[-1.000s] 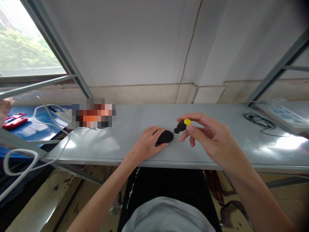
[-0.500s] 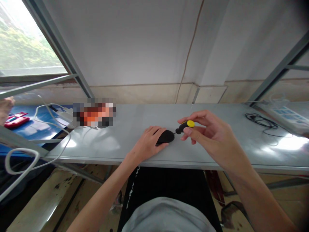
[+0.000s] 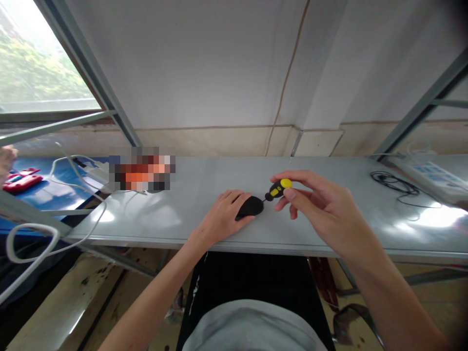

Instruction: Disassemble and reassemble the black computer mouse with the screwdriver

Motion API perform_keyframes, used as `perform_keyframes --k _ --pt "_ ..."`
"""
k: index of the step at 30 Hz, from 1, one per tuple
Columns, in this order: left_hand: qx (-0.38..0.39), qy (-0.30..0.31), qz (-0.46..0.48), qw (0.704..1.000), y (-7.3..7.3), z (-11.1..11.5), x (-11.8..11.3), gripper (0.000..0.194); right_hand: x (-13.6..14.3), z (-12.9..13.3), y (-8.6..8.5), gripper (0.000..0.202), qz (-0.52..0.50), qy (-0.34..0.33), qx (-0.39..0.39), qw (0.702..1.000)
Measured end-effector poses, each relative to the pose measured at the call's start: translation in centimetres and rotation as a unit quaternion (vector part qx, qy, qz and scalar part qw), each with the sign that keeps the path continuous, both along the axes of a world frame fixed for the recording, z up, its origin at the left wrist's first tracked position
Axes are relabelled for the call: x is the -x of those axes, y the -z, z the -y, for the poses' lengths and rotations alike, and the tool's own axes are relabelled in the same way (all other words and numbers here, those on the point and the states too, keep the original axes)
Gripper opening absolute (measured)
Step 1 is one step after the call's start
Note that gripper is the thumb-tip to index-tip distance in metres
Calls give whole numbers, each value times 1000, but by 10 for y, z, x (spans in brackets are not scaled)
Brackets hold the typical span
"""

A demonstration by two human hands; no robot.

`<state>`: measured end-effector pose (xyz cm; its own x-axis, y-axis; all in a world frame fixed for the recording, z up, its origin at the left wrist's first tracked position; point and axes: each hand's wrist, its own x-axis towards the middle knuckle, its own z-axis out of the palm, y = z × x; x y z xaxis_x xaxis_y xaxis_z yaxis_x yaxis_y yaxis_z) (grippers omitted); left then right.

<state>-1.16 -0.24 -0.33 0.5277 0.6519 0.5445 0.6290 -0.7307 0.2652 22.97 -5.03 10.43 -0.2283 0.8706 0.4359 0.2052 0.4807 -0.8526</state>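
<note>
A black computer mouse (image 3: 250, 208) rests on the grey table, and my left hand (image 3: 229, 210) is wrapped round its left part. My right hand (image 3: 313, 197) pinches a short black-and-yellow screwdriver (image 3: 280, 189) by its handle, thumb on the near side and index finger on the far side. The screwdriver is tilted, its thin shaft pointing down and left to the mouse's right end. Whether the tip sits in a screw is too small to see.
On the grey table (image 3: 204, 170) a blurred-out orange object (image 3: 141, 175) lies at the left, beside white cables (image 3: 98, 214). A coiled black cable (image 3: 393, 183) lies at the right, near a blue-and-white box (image 3: 438, 175). Metal frame posts stand at both sides. Another person's hand (image 3: 6, 163) shows far left.
The screwdriver has turned in my right fingers, so yellow patches on its handle now show. My right fingers have shifted a little; my left hand stays on the mouse.
</note>
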Motion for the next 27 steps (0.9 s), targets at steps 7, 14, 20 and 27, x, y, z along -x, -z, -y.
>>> perform_keyframes --k 7,14,20,27 --pt "-6 -5 -8 1000 0 0 0 50 2 1 0 28 -2 -21 2 1000" --pt "2 -7 -7 1000 -1 1 0 51 4 0 1 33 -47 -12 29 998" --pt "4 -3 -3 1000 0 0 0 52 3 -1 1 29 -40 -19 25 999" --pt "-2 -8 -5 1000 2 -1 1 52 1 2 -2 26 -3 -1 17 1000"
